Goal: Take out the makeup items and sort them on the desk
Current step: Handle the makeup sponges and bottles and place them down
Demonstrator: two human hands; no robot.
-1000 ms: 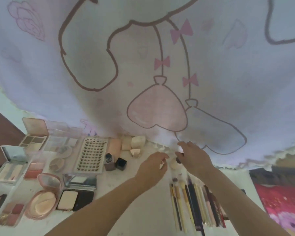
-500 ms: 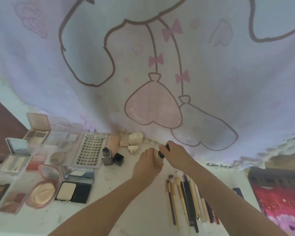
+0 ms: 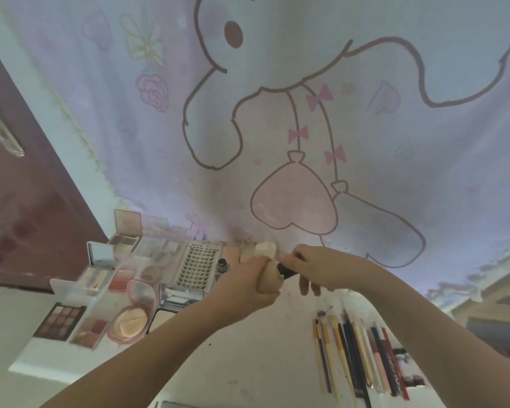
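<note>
While the left hand (image 3: 249, 285) grips a beige bottle (image 3: 268, 278) above the desk (image 3: 248, 357), the right hand (image 3: 315, 267) pinches its dark cap (image 3: 284, 271); sorting is midway, and placing it among the sponges (image 3: 262, 251) likely follows.

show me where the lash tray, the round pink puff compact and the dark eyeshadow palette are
lash tray (image 3: 198, 265), head view, middle of the rows of lashes
round pink puff compact (image 3: 130, 322), head view, on the puff in its base
dark eyeshadow palette (image 3: 60, 321), head view, centre of the grid of pans
</note>
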